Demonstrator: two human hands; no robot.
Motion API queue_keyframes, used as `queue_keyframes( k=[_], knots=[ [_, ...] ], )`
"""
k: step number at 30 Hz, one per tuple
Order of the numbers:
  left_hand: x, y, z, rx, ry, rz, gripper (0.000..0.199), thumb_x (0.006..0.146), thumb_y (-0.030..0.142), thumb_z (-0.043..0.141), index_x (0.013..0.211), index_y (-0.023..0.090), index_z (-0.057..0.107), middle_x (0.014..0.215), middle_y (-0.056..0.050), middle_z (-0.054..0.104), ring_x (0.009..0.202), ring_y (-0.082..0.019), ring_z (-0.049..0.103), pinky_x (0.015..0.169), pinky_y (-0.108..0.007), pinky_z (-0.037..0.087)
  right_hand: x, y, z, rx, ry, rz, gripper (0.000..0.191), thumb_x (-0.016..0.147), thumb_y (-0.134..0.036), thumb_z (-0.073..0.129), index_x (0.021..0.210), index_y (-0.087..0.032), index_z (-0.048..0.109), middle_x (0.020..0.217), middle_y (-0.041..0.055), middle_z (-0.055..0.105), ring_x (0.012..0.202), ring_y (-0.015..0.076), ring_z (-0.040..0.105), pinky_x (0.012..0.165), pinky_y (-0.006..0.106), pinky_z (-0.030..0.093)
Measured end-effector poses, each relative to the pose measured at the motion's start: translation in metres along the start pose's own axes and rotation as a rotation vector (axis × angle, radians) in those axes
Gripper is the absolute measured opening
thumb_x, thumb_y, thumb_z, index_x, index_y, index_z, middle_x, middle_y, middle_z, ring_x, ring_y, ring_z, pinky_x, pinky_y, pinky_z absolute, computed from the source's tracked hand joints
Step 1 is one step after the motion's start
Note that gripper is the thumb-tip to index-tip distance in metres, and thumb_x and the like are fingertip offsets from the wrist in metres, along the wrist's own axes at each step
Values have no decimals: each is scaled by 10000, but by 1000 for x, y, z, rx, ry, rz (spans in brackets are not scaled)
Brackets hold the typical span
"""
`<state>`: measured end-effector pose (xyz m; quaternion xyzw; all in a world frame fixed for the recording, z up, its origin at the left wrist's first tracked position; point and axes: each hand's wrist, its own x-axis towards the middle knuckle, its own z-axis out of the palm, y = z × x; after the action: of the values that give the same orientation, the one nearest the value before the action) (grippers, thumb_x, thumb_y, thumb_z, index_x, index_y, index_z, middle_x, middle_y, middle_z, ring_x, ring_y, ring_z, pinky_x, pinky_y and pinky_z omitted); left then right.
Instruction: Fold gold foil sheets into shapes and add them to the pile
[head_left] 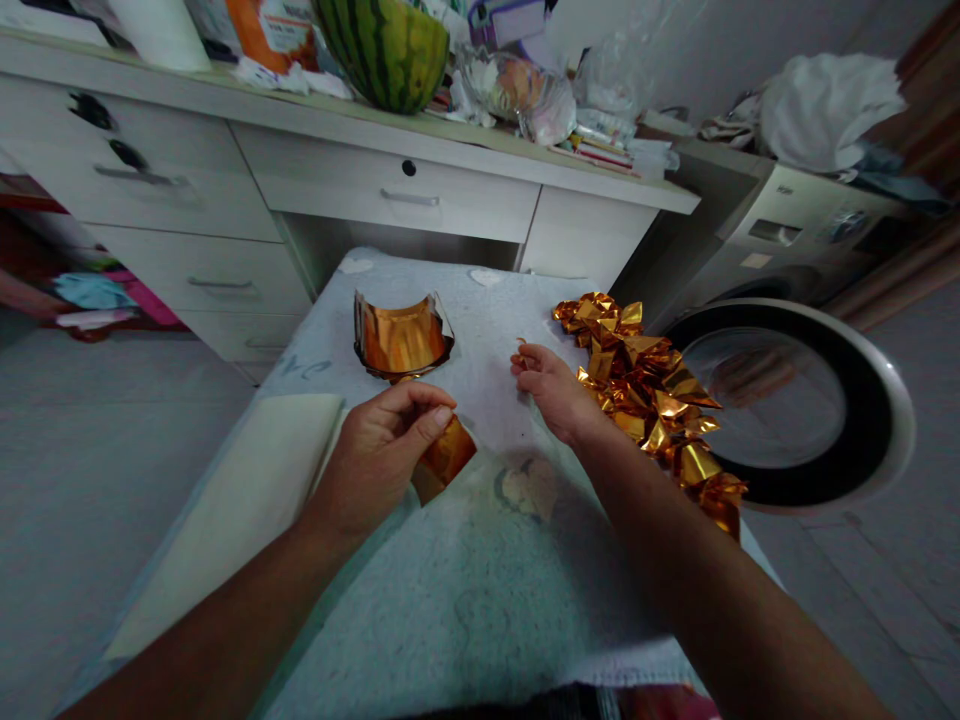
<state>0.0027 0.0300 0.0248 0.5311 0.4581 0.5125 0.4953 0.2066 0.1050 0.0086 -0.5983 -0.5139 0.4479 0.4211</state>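
Observation:
My left hand (379, 450) is closed, with thumb and fingers pinching a small square of shiny gold foil paper (450, 460) that hangs out to the right. Beyond it lies a curled stack of gold foil sheets (403, 338), its sides bent upward. My right hand (551, 385) hovers over the cloth with its fingertips drawn together. A tiny orange-gold bit shows at those fingertips, too small to name. Just right of that hand, a heap of folded gold foil pieces (652, 390) runs along the table's right side, partly hidden by my forearm.
A pale blue cloth (465, 590) covers the table. On its left lies a cream-coloured flat sheet or pad (232, 500). A white drawer desk (450, 190) stands behind, with a cut watermelon (386, 50) and clutter on top. At right, a washing machine's round door (787, 400) hangs open.

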Motion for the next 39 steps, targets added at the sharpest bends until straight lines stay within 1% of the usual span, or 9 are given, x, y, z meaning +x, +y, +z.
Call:
queue_keyframes(
  k=[2,4,13,19,25,30,34,36,39],
  knots=[
    [1,-3,2,-88,18,-66,113,789,264,707,875,206,665,716,32,645,624,-95,582,570,-188,449,9,6,-4,-145,84,-74,626,633,-94,515,1256,-157,518,1304,139,567,1159,242,566,971,385,459],
    [1,-4,4,-165,27,-138,161,761,261,724,889,206,642,713,37,645,612,-98,585,555,-189,452,12,15,-8,-262,99,-89,662,662,-97,494,1320,-165,486,1348,146,546,1213,268,538,1005,427,443],
    [2,-7,7,-269,83,-242,222,700,274,764,848,195,619,711,41,631,604,-98,592,556,-194,468,-5,20,-14,-784,109,-312,399,693,-40,440,990,-144,684,1084,138,650,1044,270,574,988,428,428],
    [-1,-5,9,-276,90,-274,283,716,291,751,947,213,607,751,47,634,608,-97,598,552,-195,462,4,17,-12,-842,11,-339,528,756,-70,465,1266,-126,592,1395,150,552,1286,280,478,1092,444,354],
    [-1,-10,11,-243,65,-262,279,767,271,704,1019,222,597,816,46,625,648,-90,595,576,-198,460,16,17,-14,-796,-3,-370,468,768,-63,462,1203,-126,623,1279,163,630,1216,263,557,1091,435,384],
    [-1,-15,12,-177,41,-209,228,801,228,655,1023,211,604,788,49,604,642,-84,574,579,-198,440,5,4,-10,-665,50,-433,421,784,-79,495,1181,-145,619,1373,145,560,1326,250,459,1156,434,299],
    [-1,-16,11,-145,31,-172,241,795,220,671,1023,205,594,757,49,623,663,-103,601,612,-220,455,-34,-9,-7,-238,-193,-214,292,922,-381,506,1076,-178,649,1058,95,688,997,226,634,873,385,504],
    [-1,-17,11,-123,38,-158,268,783,232,698,1027,203,593,738,48,638,685,-120,625,645,-238,470,-54,-9,-5,-21,-345,-56,373,911,-503,523,1073,-189,643,1005,76,685,909,211,643,711,317,509],
    [-2,-18,11,-90,43,-151,296,768,261,729,1030,199,607,720,42,664,695,-136,649,686,-263,488,-71,-2,0,152,-481,-3,385,809,-480,693,1050,-186,637,939,40,678,810,168,629,695,279,479]
  ],
)
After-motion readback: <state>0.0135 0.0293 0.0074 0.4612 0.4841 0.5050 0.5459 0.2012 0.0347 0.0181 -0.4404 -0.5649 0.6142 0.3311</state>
